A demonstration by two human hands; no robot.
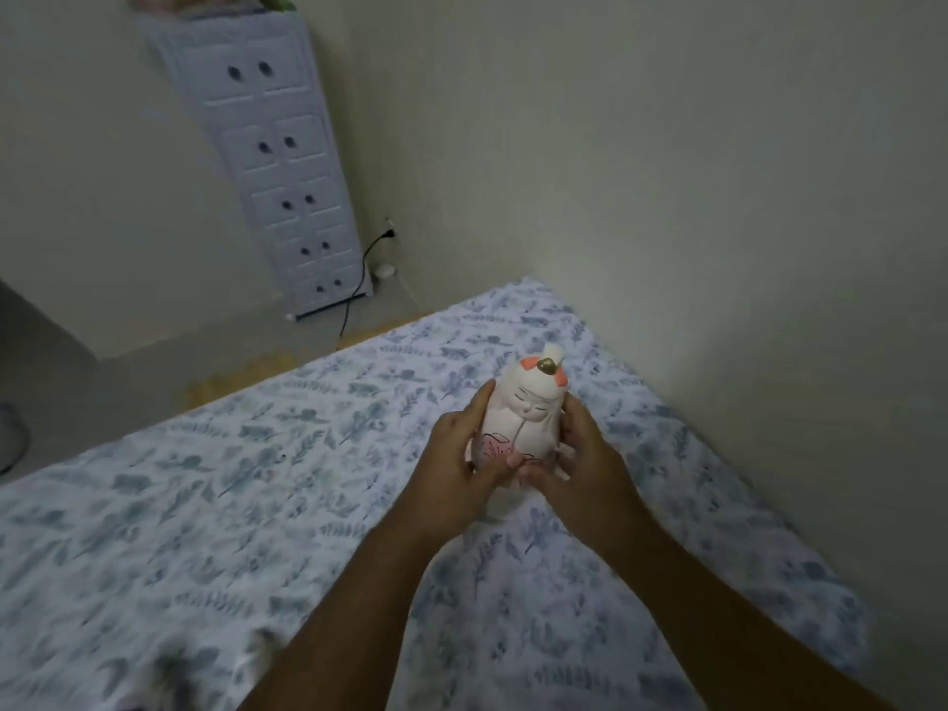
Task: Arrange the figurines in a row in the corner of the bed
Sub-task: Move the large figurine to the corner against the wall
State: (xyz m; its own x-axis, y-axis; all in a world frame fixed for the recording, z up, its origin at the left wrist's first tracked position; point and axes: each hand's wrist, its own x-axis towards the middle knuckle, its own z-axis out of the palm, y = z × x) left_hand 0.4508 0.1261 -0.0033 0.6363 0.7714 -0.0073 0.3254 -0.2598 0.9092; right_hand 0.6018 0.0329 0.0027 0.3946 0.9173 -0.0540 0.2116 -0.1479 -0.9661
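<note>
A white figurine (523,413) with a closed-eyed face, orange hair marks, a gold ornament and a pink flower on its body is held upright over the bed (256,505). My left hand (456,464) grips its left side and my right hand (585,464) grips its right side; thumbs meet across its lower front. Its base is hidden by my fingers, so I cannot tell if it touches the sheet. The bed's far corner (533,300) lies beyond it, against the wall. No other figurine shows clearly.
The bed's leaf-print sheet runs along the right wall (718,248). A tall white drawer tower (277,161) stands past the bed's end, with a black cable (359,279) plugged into a wall socket beside it. Bare floor (154,361) lies to the left.
</note>
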